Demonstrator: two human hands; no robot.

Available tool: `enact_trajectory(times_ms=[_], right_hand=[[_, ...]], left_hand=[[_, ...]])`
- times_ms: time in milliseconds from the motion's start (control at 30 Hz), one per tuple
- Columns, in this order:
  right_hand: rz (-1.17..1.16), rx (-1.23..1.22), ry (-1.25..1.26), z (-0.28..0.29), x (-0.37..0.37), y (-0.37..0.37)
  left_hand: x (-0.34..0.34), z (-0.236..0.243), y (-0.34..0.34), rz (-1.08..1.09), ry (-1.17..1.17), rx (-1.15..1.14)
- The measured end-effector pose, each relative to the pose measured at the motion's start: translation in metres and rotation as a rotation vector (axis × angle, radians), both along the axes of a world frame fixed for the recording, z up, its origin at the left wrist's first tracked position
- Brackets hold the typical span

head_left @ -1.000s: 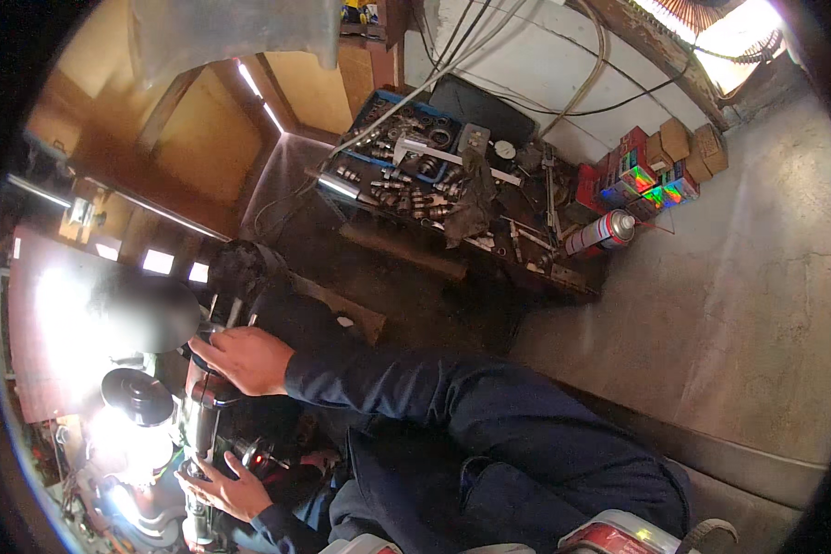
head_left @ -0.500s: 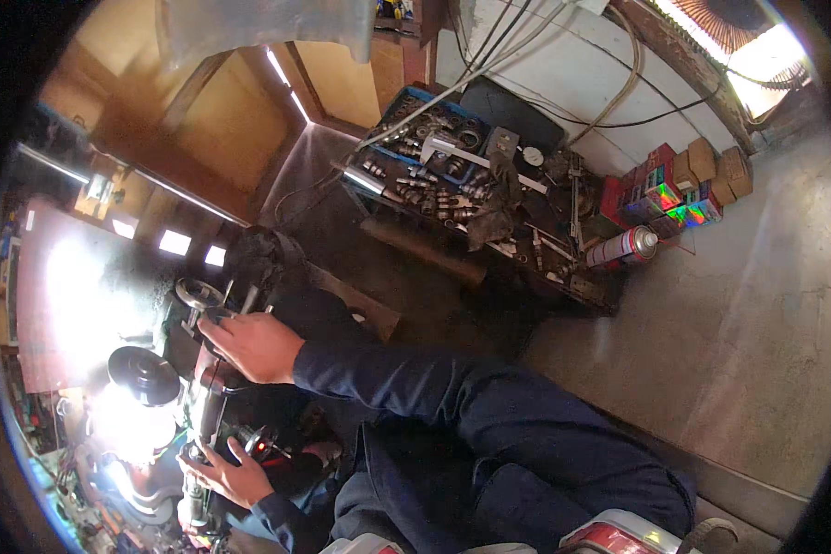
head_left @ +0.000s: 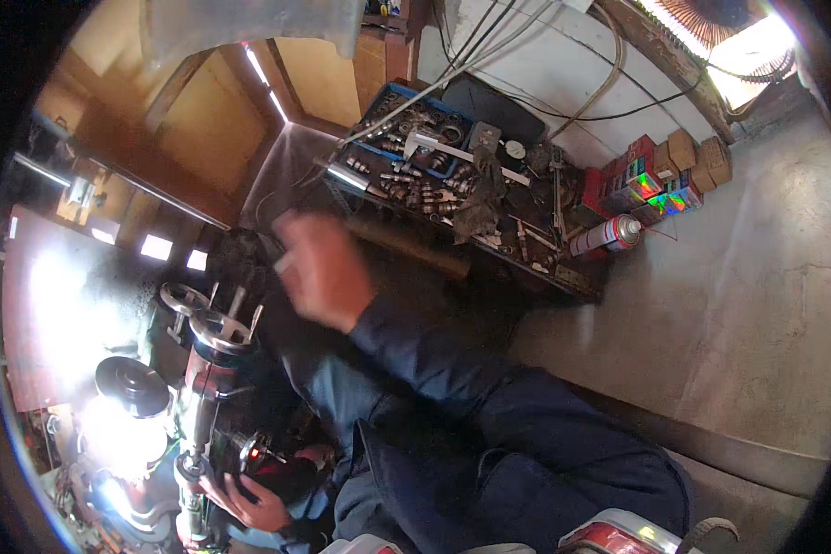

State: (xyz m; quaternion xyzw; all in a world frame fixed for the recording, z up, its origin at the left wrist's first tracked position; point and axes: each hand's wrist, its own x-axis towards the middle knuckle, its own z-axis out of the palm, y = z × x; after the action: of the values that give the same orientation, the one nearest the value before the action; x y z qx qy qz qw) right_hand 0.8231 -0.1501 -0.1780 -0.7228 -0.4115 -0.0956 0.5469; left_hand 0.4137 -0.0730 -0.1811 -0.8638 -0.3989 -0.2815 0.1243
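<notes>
My right hand (head_left: 328,272) is in mid-air, right of the machine's handwheels and apart from them. Motion smears its fingers, so whether it holds anything is unclear. Below it stands a metal machine with a larger spoked handwheel (head_left: 222,331) and a smaller handwheel (head_left: 185,298) beside it. My left hand (head_left: 257,506) is low in the picture, its fingers apart, next to the machine's silver shaft (head_left: 192,469). Its fingertips are close to the shaft; contact is hard to make out. Just above that hand is a small round fitting with a red light (head_left: 255,452).
A low bench with a blue tray (head_left: 379,120) holds greasy metal parts, a caliper (head_left: 448,148), a dial gauge (head_left: 514,149) and a dark rag (head_left: 478,208). A spray can (head_left: 609,235) and stacked small boxes (head_left: 637,180) stand right of it. A bright lamp glares at left.
My right hand has left the handwheel and swung right, uncovering the larger wheel. My left hand has dropped slightly along the shaft. The view has shifted a little.
</notes>
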Motion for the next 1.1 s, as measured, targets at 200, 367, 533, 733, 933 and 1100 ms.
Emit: enact_trajectory(times_ms=[200,367,533,733,933,1100], right_hand=[[-1.040,-0.673,0.208,-0.088,0.128,-0.122],[-1.078,-0.799,0.153,-0.151,0.178,-0.217],[-0.965,-0.817,0.067,-0.126,0.157,-0.212],[-0.939,-0.189,0.049,-0.134,0.114,-0.171],[-0.554,0.018,0.618,-0.106,0.047,-0.110],[0.114,-0.257,0.565,-0.067,-0.033,-0.060]], left_hand=[[-0.060,-0.049,-0.027,-0.345,0.246,-0.792],[-0.031,-0.059,-0.022,-0.220,0.475,-0.975],[-0.036,-0.067,-0.014,-0.264,0.451,-0.931],[-0.035,-0.067,-0.013,-0.291,0.388,-0.945],[-0.023,-0.059,-0.012,-0.186,0.244,-0.860],[-0.040,-0.046,-0.015,-0.050,0.134,-0.727]])
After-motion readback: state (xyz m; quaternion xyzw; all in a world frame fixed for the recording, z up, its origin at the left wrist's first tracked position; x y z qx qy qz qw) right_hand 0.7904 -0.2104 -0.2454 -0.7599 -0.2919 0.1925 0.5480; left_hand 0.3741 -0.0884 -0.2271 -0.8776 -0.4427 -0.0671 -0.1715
